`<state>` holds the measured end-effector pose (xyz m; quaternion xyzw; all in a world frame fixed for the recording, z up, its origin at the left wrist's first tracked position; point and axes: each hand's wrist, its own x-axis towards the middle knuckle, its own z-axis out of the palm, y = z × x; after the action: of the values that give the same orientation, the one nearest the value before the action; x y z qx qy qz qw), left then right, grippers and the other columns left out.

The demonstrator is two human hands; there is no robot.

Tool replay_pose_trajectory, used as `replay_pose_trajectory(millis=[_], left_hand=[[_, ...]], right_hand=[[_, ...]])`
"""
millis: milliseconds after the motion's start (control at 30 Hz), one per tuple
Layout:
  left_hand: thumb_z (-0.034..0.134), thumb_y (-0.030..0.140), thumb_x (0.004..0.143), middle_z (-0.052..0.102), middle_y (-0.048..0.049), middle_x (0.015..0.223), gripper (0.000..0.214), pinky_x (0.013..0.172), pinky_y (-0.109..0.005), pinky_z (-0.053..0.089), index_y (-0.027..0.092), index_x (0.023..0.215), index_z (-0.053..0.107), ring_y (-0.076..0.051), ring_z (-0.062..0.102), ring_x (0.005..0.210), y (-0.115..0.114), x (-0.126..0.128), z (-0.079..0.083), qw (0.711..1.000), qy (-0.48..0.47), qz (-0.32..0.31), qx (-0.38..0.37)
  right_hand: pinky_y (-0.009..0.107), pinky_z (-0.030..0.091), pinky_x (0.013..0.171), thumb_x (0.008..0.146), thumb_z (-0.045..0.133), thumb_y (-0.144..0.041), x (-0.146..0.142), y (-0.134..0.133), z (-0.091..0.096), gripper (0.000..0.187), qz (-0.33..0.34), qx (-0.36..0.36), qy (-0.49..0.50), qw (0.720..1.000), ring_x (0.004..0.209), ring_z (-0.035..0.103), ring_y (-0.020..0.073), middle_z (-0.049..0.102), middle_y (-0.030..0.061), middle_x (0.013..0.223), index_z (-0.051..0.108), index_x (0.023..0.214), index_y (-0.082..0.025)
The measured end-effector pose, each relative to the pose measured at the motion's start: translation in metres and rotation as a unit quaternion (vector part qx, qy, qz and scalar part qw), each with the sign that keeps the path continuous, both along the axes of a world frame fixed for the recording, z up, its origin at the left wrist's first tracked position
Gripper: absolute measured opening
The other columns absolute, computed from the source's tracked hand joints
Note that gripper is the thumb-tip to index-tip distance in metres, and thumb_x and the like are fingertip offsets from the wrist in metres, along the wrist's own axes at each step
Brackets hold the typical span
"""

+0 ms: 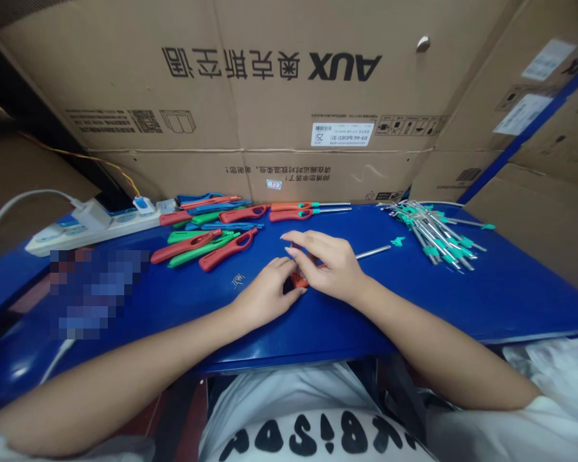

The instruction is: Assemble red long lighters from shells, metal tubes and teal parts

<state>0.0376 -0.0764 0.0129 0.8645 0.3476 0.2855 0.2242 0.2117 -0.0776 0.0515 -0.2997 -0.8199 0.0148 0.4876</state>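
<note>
Between my hands is a red-orange gas lighter point(299, 280), mostly covered by fingers. Its metal tube point(373, 252) sticks out to the right beyond my right hand. My left hand point(268, 287) is closed around the lighter's near left end, thumb and fingers on either side. Over the lighter, my right hand point(331, 264) is closed, its thumb and forefinger tips close together; whatever lies in them is hidden. A few small thin metal pins point(237, 280) lie left of my left hand. Just right of the hands sits a small green plastic piece point(396, 242).
Red, green and blue lighter handle shells point(207, 240) are piled at the back left. Two orange-red lighters with tubes point(293, 212) lie behind my hands. Metal tubes with green fittings point(438, 234) are heaped right. A power strip point(101, 224) and cardboard wall point(250, 135) border the blue table point(428, 305).
</note>
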Motion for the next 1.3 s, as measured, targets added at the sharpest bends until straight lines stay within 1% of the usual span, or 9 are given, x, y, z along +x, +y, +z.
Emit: replay_pose_trajectory(millis=[133, 267, 400, 600, 800, 933, 1033, 1100, 1300], left_hand=[[0.072, 0.020, 0.085, 0.066, -0.0057, 0.096, 0.014, 0.083, -0.038, 0.052, 0.018, 0.093, 0.061, -0.024, 0.064, 0.090, 0.005, -0.004, 0.002, 1.000, 0.015, 0.005, -0.020], [0.073, 0.021, 0.083, 0.066, -0.0034, 0.093, 0.017, 0.082, -0.036, 0.052, 0.019, 0.086, 0.057, -0.022, 0.064, 0.090, 0.005, -0.004, 0.003, 1.000, 0.014, 0.013, -0.015], [0.073, 0.016, 0.082, 0.066, -0.0033, 0.094, 0.019, 0.085, -0.036, 0.053, 0.019, 0.084, 0.055, -0.023, 0.064, 0.093, 0.002, -0.002, 0.004, 1.000, 0.012, 0.023, -0.006], [0.067, 0.013, 0.084, 0.067, -0.0079, 0.099, 0.012, 0.089, -0.042, 0.054, 0.018, 0.088, 0.057, -0.027, 0.064, 0.100, -0.001, -0.002, 0.003, 0.999, 0.017, 0.033, -0.006], [0.062, 0.013, 0.085, 0.067, -0.0139, 0.111, 0.022, 0.089, -0.045, 0.055, 0.015, 0.107, 0.059, -0.030, 0.065, 0.106, -0.002, 0.001, 0.000, 0.999, 0.001, 0.027, -0.032], [0.065, 0.016, 0.083, 0.069, -0.0121, 0.106, 0.020, 0.087, -0.043, 0.056, 0.016, 0.103, 0.060, -0.029, 0.068, 0.101, 0.003, -0.003, 0.005, 0.999, 0.021, 0.029, -0.039], [0.068, 0.015, 0.080, 0.070, -0.0091, 0.102, 0.023, 0.086, -0.041, 0.057, 0.017, 0.102, 0.061, -0.027, 0.069, 0.095, 0.016, -0.015, 0.011, 0.996, 0.069, 0.036, -0.039], [0.069, 0.015, 0.078, 0.071, -0.0097, 0.107, 0.032, 0.090, -0.041, 0.056, 0.018, 0.109, 0.061, -0.027, 0.069, 0.100, 0.026, -0.024, 0.015, 0.994, 0.098, 0.050, -0.022], [0.066, 0.025, 0.089, 0.068, -0.0155, 0.123, 0.037, 0.102, -0.048, 0.052, 0.015, 0.124, 0.062, -0.032, 0.064, 0.116, 0.035, -0.026, 0.018, 0.983, 0.173, 0.034, 0.047]], right_hand=[[0.026, 0.061, 0.078, 0.101, 0.046, -0.020, 0.009, 0.003, 0.009, 0.032, 0.117, -0.129, 0.041, 0.984, 0.076, 0.074, 0.0109, 0.074, 0.0085, 0.120, 0.070, 0.123, -0.019], [0.020, 0.060, 0.063, 0.099, 0.055, -0.023, 0.016, 0.005, 0.019, 0.024, 0.160, -0.225, 0.059, 0.959, 0.056, 0.067, 0.0067, 0.077, 0.0048, 0.105, 0.074, 0.112, -0.017], [0.020, 0.058, 0.073, 0.097, 0.058, -0.019, 0.016, 0.004, 0.022, 0.018, 0.126, -0.137, 0.024, 0.982, 0.071, 0.071, 0.0100, 0.078, 0.0040, 0.095, 0.076, 0.098, -0.016], [0.023, 0.057, 0.084, 0.097, 0.054, -0.016, 0.008, -0.001, 0.019, 0.021, 0.100, -0.054, -0.006, 0.994, 0.087, 0.073, 0.0139, 0.078, 0.0052, 0.096, 0.075, 0.100, -0.018], [0.025, 0.058, 0.084, 0.095, 0.048, -0.010, -0.002, -0.009, 0.007, 0.031, 0.058, -0.032, -0.029, 0.997, 0.096, 0.073, 0.0140, 0.078, 0.0036, 0.105, 0.073, 0.110, -0.022], [0.028, 0.060, 0.084, 0.097, 0.052, -0.014, -0.003, -0.011, 0.010, 0.024, 0.065, -0.028, 0.058, 0.996, 0.092, 0.074, 0.0151, 0.077, 0.0062, 0.105, 0.074, 0.106, -0.020], [0.025, 0.061, 0.062, 0.096, 0.060, -0.024, 0.011, -0.003, 0.022, 0.017, 0.022, -0.066, 0.149, 0.986, 0.062, 0.070, 0.0115, 0.076, 0.0054, 0.096, 0.074, 0.104, -0.019], [0.025, 0.060, 0.057, 0.097, 0.060, -0.029, 0.030, 0.010, 0.030, 0.019, -0.022, -0.062, 0.184, 0.981, 0.059, 0.068, 0.0114, 0.075, 0.0049, 0.094, 0.072, 0.109, -0.019], [0.030, 0.058, 0.075, 0.094, 0.055, -0.022, 0.104, 0.054, 0.024, 0.017, -0.234, 0.020, -0.012, 0.972, 0.084, 0.071, 0.0193, 0.074, 0.0098, 0.096, 0.070, 0.099, -0.015]])
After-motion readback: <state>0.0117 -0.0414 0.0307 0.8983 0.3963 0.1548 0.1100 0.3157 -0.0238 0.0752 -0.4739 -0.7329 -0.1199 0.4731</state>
